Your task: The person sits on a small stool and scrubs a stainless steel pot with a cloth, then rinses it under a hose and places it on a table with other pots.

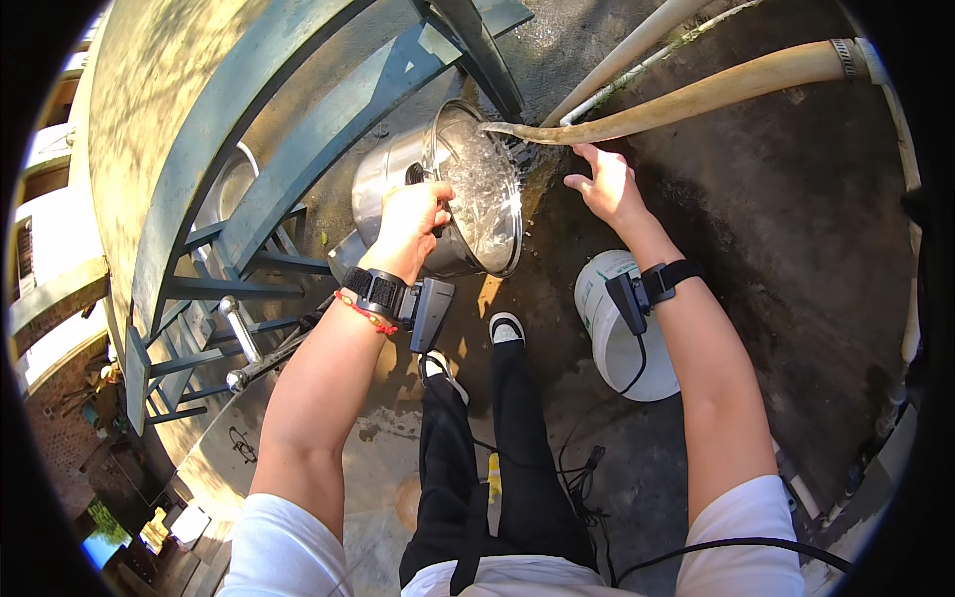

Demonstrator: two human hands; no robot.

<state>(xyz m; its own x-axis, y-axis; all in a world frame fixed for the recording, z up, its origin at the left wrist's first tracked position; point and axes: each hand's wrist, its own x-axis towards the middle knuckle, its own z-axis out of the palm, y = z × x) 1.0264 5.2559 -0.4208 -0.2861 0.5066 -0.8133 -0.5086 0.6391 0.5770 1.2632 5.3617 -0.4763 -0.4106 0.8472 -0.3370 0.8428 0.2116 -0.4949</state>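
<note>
My left hand [415, 220] grips the dark side handle of a shiny metal pot [388, 175]. The pot tilts, its mouth facing right, and churning water [477, 186] fills much of the opening. A yellowish hose [634, 119] comes in from the upper right, and water pours from its tip into the pot. Just below the hose is my right hand [608, 183], thumb and index finger spread. The index fingertip is close to the hose; whether it touches cannot be seen clearly. Nothing shows between those fingers.
A white plastic bucket [634, 351] lies tipped below my right forearm. Blue-grey metal frames [298, 164] rise at the left, with a metal basin [231, 183] behind them. Wet concrete [783, 224] spreads rightward. Black cables [589, 485] trail beside my legs. A pipe [627, 56] runs along the top.
</note>
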